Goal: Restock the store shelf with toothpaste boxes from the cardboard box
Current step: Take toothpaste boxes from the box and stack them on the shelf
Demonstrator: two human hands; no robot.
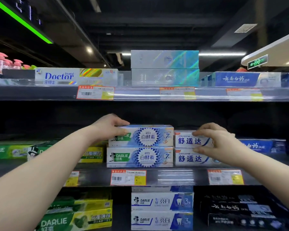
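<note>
The left hand [109, 126] is gripping the end of the upper Darlie box [141, 135], sitting on a second one on the middle shelf [175, 177]. The right hand [218, 142] is pinching the upper Sensodyne box [188, 140]. 2 stacks are standing placed; the cardboard box is lying out of view, so what remains is unclear.

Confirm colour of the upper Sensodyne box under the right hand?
White with blue lettering and a small red corner tag: upper Sensodyne box, pinched by the right hand. Head view.

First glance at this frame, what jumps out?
Two bare arms reaching to the middle shelf: the left hand grips the upper blue-and-white Darlie box, while the right hand pinches the upper Sensodyne box beside it. Above, two holographic silver boxes gleam on the top shelf.
</note>
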